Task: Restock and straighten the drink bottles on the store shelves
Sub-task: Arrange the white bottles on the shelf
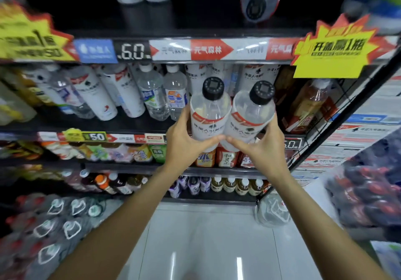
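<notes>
Right now the left hand [184, 139] and right hand [263, 147] are together clasping two clear plastic bottles with black caps [230, 114], holding them side by side before the black shelf [138, 125]; squeezed unevenly, one is likely slipping free or toppling neighbours.

We stretch both bare forearms forward and up, converging from the lower corners. Our left hand [182, 143] curls round the outer side of the left clear plastic bottle with a black cap [209, 114]; our right hand [263, 149] does likewise on the right clear black-capped bottle [249, 119]. Our thumbs point inward, tips almost meeting.
</notes>
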`<state>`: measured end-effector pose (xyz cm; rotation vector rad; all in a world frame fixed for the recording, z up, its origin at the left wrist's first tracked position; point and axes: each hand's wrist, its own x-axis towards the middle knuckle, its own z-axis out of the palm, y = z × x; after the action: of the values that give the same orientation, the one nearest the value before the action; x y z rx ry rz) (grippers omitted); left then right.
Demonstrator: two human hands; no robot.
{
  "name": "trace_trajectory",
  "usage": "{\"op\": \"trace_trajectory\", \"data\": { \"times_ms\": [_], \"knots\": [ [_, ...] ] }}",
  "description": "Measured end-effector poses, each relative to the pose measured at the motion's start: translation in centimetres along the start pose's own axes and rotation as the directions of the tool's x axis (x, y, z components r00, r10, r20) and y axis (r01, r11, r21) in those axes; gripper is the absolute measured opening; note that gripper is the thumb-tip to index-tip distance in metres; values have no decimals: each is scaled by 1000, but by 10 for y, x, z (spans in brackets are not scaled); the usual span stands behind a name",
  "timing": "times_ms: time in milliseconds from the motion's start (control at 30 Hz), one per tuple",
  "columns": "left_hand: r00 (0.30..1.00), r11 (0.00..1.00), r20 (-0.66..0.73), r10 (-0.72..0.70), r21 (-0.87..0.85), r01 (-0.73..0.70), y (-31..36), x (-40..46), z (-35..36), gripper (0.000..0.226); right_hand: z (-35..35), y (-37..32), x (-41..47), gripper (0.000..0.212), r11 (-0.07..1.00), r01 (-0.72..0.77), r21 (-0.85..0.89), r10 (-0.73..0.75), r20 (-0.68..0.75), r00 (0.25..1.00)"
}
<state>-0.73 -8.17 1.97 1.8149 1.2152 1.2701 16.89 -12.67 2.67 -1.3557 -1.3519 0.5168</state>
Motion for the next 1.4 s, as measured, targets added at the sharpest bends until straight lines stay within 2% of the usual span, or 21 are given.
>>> {"op": "trace_trajectory", "data": {
  "times_ms": [133, 267, 467, 600, 667, 733, 833, 933, 1000, 1100, 1233, 1333, 1400],
  "knots": [
    [998, 998, 25, 53, 20, -54, 55, -24, -52, 81, -23, -70, -23, 95, 998, 18, 58, -22, 72, 997],
    [975, 975, -12, 220, 31, -220, 101, -8, -95, 83, -30, -126, -12, 88, 989, 106, 102, -113, 70, 991],
    [840, 848, -131, 526, 153, -507, 141, 72, -150, 75, -2, -183, 61, 91, 948, 254, 191, -252, -34, 967],
    [788, 769, -59, 613, 274, -578, 129, 128, -174, 66, 25, -210, 109, 88, 910, 395, 127, -377, -144, 915],
    [817, 778, -5, 577, 309, -548, 118, 149, -183, 73, 37, -213, 128, 85, 898, 432, 85, -414, -170, 894],
    [878, 837, 38, 476, 287, -466, 110, 166, -189, 82, 47, -209, 150, 86, 905, 424, 39, -414, -148, 898],
    [928, 892, 56, 369, 260, -370, 98, 188, -192, 88, 50, -197, 179, 89, 921, 377, -94, -381, -22, 924],
    [969, 947, 7, 249, 209, -244, 93, 210, -193, 83, 54, -187, 204, 90, 905, 361, -225, -346, 104, 932],
    [988, 980, -38, 151, 135, -145, 91, 225, -192, 76, 61, -183, 218, 91, 915, 317, -251, -298, 110, 948],
    [996, 998, -81, 32, 50, -28, 82, 243, -185, 70, 74, -181, 238, 91, 959, 209, -194, -199, 70, 978],
    [992, 999, -128, -14, 39, 19, 78, 253, -172, 72, 85, -172, 255, 89, 987, 84, -141, -80, 29, 996],
    [996, 998, -90, -8, 60, 13, 84, 261, -162, 85, 86, -167, 266, 93, 977, 47, -206, -46, 13, 999],
    [995, 998, -102, 7, 68, 0, 88, 263, -155, 96, 83, -167, 274, 94, 962, -31, -270, 32, -1, 1000]
  ]
}}
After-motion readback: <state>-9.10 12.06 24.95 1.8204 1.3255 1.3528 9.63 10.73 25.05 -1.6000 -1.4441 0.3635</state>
